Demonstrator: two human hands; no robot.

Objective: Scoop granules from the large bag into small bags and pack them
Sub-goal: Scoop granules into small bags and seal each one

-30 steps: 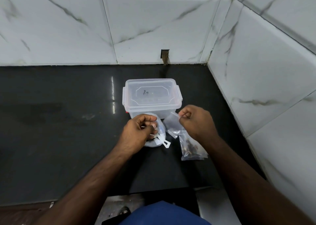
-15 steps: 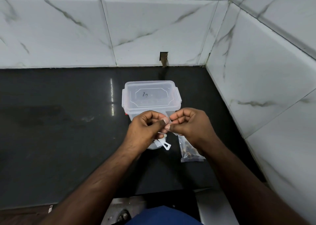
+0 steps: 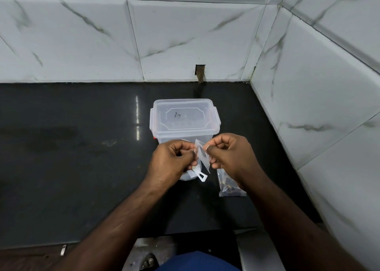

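Two hands meet just in front of the tub, over the dark worktop (image 3: 82,167). The left hand (image 3: 170,163) and right hand (image 3: 228,157) each pinch an edge of an empty small bag (image 3: 202,157) between thumb and curled fingers, as if to part its mouth. This clear film looks feather-light, limp and slippery, so I judge it best held at the top rim, one wall per hand.

Under the left hand sits a whitish bag (image 3: 189,175) with a white scoop handle (image 3: 202,176) poking out; likely the large bag, though its contents are hidden. Just right of it a filled bag (image 3: 229,185) lies flat, dark granules inside.

Farther back, the clear tub (image 3: 185,118) stands lidded, with what may be a few dark bits inside.
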